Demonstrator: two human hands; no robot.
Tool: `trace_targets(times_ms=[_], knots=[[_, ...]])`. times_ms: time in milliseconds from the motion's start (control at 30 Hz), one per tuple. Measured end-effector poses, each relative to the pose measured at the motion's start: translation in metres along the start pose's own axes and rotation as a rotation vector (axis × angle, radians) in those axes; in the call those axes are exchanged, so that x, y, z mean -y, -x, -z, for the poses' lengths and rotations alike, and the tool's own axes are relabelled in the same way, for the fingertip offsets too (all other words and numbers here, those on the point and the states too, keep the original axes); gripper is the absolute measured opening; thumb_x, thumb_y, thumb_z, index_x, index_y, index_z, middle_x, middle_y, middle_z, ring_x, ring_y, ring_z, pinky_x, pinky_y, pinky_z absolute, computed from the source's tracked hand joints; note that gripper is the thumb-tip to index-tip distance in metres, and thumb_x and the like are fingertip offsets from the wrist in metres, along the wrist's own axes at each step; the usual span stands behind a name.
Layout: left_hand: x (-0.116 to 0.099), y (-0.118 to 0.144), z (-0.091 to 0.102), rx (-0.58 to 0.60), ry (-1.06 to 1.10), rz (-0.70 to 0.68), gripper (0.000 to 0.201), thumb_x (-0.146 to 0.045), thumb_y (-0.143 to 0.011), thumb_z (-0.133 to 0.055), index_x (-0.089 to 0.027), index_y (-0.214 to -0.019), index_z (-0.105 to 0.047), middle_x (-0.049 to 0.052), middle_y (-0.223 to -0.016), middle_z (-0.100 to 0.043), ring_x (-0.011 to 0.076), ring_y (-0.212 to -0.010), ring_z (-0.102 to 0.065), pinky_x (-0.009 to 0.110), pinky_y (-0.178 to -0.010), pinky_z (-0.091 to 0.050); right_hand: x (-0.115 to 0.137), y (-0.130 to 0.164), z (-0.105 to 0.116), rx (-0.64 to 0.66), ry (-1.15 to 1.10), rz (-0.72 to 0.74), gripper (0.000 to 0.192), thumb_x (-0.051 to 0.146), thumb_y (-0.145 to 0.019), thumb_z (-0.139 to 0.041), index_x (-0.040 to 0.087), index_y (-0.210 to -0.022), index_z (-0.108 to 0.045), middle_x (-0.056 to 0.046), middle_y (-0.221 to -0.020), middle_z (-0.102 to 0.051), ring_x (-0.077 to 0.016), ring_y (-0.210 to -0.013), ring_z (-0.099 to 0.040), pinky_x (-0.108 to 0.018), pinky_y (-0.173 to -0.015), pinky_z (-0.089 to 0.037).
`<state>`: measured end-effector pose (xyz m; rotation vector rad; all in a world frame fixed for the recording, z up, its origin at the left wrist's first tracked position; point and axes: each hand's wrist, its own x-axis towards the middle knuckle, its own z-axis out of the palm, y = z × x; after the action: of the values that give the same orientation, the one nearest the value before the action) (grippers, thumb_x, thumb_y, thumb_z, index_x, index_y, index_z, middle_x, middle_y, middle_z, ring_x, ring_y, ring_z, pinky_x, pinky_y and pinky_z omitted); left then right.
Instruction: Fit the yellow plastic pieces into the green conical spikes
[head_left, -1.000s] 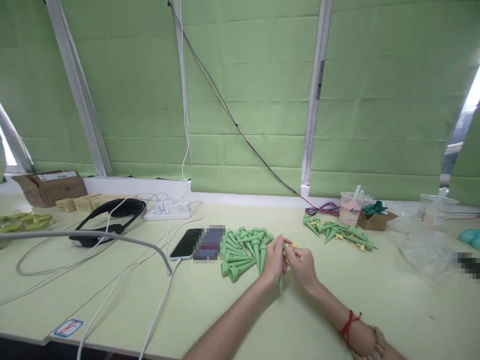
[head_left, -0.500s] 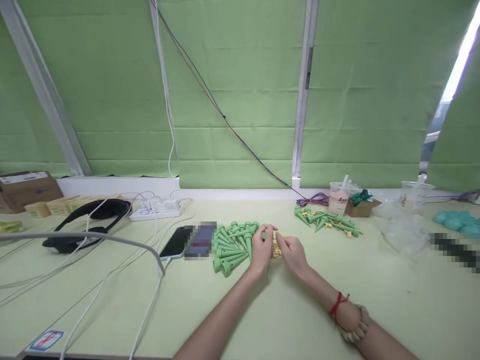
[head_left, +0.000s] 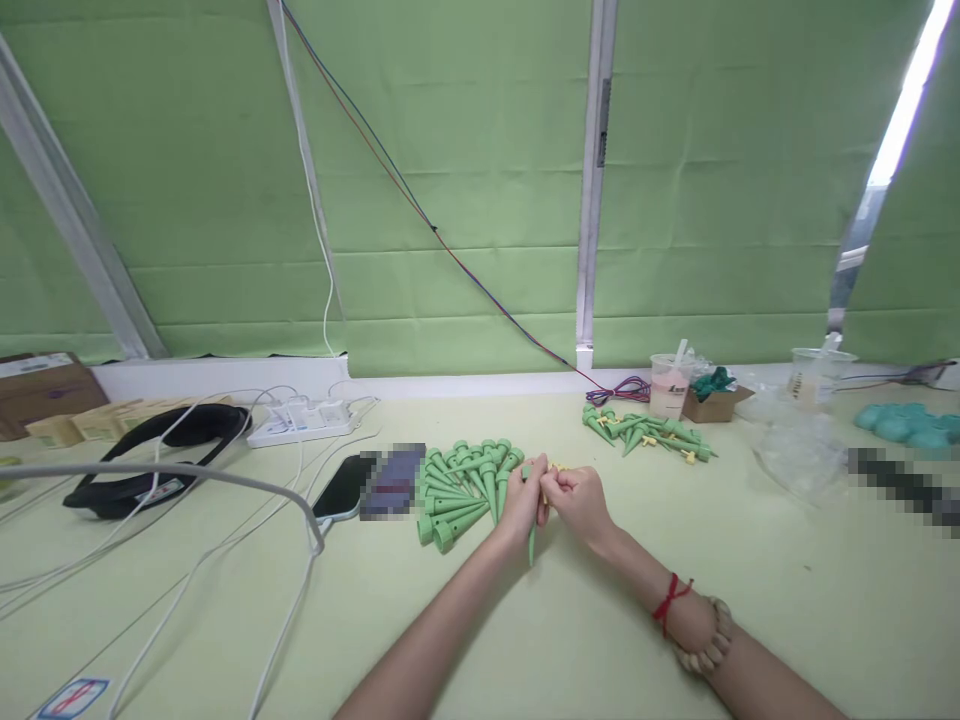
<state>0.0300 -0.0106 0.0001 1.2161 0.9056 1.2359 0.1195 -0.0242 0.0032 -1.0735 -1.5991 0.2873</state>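
My left hand grips a green cone-shaped plastic spike, its tip pointing down toward the table. My right hand pinches a small yellow part at the spike's top, and the two hands touch. Just left of them lies a pile of bare green spikes. A second pile of green spikes with yellow parts lies farther back to the right.
A phone on a white cable lies left of the pile. Beyond it are a power strip, a black headset and cardboard boxes. At the right stand a drink cup, a small box and clear plastic bags.
The view has drifted right and up. Both hands stayed together on the spike; the spike turned from lying level between the hands to pointing down.
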Motion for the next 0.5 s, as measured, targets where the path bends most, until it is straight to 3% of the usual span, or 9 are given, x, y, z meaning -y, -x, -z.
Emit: trace_targets(times_ms=[167, 400, 500], knots=[[-0.0042, -0.0002, 0.002, 0.048, -0.02, 0.042, 0.042, -0.058, -0.071, -0.054, -0.02, -0.057, -0.043, -0.008, -0.027, -0.03, 0.0072, -0.022, -0.027, 0.02, -0.029, -0.018, -0.0002, -0.0009, 0.0001, 0.006, 0.042, 0.045, 0.049, 0.024, -0.075, -0.034, 0.022, -0.028, -0.045, 0.001, -0.028, -0.046, -0.0087, -0.029, -0.038, -0.022, -0.042, -0.031], [-0.0091, 0.0059, 0.0001, 0.084, -0.048, 0.108, 0.047, -0.057, -0.073, -0.05, -0.02, -0.047, -0.038, -0.006, -0.025, -0.029, 0.0066, -0.022, -0.027, 0.02, -0.029, -0.018, -0.0071, -0.0015, 0.0016, -0.035, 0.231, 0.201, 0.045, 0.022, -0.074, -0.034, 0.02, -0.03, -0.039, -0.001, -0.031, -0.049, -0.0087, -0.032, -0.039, -0.022, -0.044, -0.029], [-0.0047, 0.0079, -0.0014, 0.047, -0.02, 0.098, 0.047, -0.056, -0.074, -0.05, -0.02, -0.047, -0.036, -0.006, -0.026, -0.029, 0.0064, -0.023, -0.027, 0.02, -0.03, -0.017, -0.0089, -0.0009, 0.0021, -0.024, 0.261, 0.241, 0.044, 0.021, -0.073, -0.035, 0.02, -0.03, -0.037, -0.001, -0.031, -0.048, -0.0091, -0.033, -0.039, -0.022, -0.045, -0.028]])
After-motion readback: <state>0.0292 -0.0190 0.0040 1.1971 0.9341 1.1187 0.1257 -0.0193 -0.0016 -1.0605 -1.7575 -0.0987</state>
